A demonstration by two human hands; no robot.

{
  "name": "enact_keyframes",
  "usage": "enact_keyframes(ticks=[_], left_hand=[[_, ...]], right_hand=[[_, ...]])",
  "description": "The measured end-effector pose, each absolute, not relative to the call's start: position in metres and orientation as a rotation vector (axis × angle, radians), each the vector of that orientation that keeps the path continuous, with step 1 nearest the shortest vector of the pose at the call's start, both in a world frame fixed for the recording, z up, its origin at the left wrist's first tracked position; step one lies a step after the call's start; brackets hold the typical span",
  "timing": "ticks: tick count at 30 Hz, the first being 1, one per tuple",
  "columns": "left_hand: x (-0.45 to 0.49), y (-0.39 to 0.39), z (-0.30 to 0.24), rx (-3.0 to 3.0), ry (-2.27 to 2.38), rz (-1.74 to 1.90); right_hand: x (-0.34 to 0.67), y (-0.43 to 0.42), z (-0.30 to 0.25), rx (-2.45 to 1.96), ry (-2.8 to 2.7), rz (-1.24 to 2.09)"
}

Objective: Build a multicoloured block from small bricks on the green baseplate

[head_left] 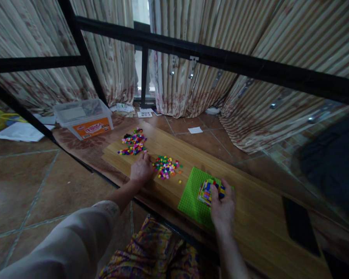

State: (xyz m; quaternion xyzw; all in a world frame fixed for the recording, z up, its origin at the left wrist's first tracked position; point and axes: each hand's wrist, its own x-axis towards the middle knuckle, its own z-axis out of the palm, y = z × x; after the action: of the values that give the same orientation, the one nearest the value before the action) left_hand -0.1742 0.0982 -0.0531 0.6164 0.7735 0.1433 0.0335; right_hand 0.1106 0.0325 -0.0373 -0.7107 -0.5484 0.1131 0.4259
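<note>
A bright green studded baseplate point(189, 193) lies on the wooden board. On it stands a squarish stack of multicoloured toy building bricks point(206, 190). My right hand point(223, 205) grips this stack, thumb on the near side and fingers around the far right side. To the left, my left hand point(142, 168) rests low over the board with its fingers curled in. It is between a loose pile of small coloured bricks point(165, 166) and a longer heap of bricks point(133, 142) farther back. Whatever its fingertips hold, if anything, is hidden.
A clear plastic tub point(84, 118) with an orange label stands beyond the board's left end. A black flat object point(300, 224) lies on the board at right. Black metal bars point(192, 54) cross above, before striped curtains point(189, 89). White paper point(195, 130) lies on the tiled floor.
</note>
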Motion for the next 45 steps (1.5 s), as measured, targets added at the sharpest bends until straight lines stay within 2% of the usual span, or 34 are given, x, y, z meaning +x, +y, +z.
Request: enact_keyframes(ticks=[10, 16, 20, 24, 29, 37, 42, 45], left_hand=[[-0.174, 0.098, -0.052, 1.884, 2.376, 0.446], [-0.174, 0.097, -0.053, 1.889, 2.362, 0.461], [-0.174, 0.097, -0.053, 1.881, 2.369, 0.469], [-0.174, 0.097, -0.054, 1.881, 2.367, 0.46], [-0.175, 0.098, -0.054, 1.88, 2.355, 0.46], [-0.174, 0.097, -0.05, 1.834, 2.338, 0.432], [-0.173, 0.096, -0.048, 1.851, 2.353, 0.439], [-0.174, 0.096, -0.047, 1.859, 2.354, 0.446]], right_hand=[[0.11, 0.028, -0.04, -1.729, -1.326, 0.306], [0.105, 0.003, -0.02, -1.602, -1.118, 0.153], [0.08, -0.018, -0.008, -1.495, -1.358, 0.32], [0.049, -0.02, -0.024, -1.488, -1.701, 0.449], [0.028, 0.007, -0.046, -1.616, -1.796, 0.369], [0.013, 0.042, -0.051, -1.868, -1.911, 0.217], [0.01, 0.044, -0.06, -1.791, -1.893, 0.168], [0.007, 0.037, -0.057, -1.662, -1.888, 0.255]])
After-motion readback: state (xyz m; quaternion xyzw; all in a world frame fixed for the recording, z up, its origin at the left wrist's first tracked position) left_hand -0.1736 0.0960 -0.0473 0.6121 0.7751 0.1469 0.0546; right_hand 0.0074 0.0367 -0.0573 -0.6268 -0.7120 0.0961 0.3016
